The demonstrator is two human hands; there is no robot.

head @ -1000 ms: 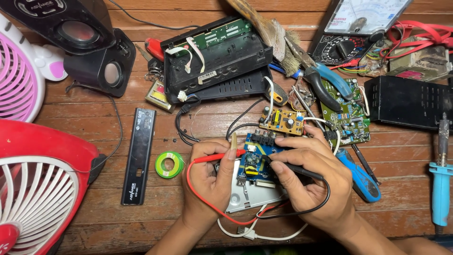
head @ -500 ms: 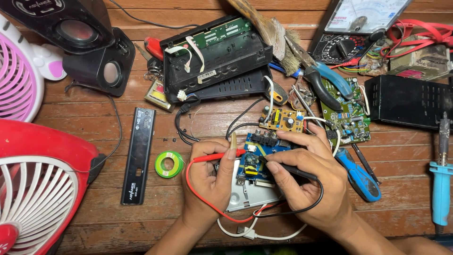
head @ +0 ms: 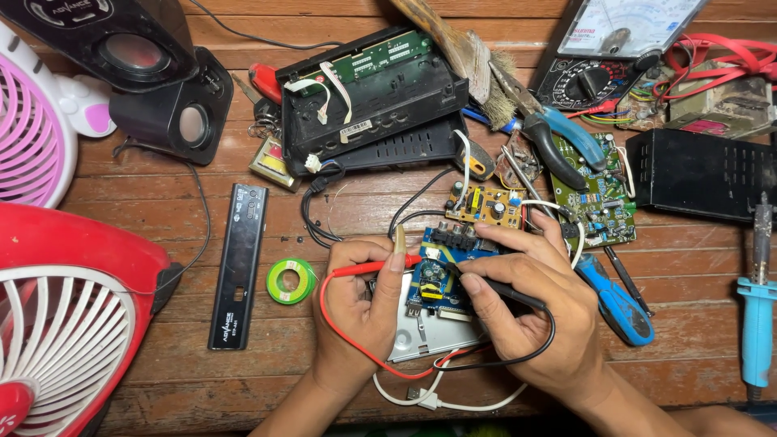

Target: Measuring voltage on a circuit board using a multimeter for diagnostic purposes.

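Blue circuit board [head: 441, 271] at the wooden surface's [head: 162, 218] centre is mid-test, left hand [head: 360, 311] grasping the red probe [head: 376, 267], right hand [head: 534, 311] grasping the black probe [head: 498, 290]; steady tip contact seems next, meter [head: 611, 48] at one o'clock.

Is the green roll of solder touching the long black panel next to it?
Apart. The head view shows a strip of bare wooden table between the green solder roll and the black panel.
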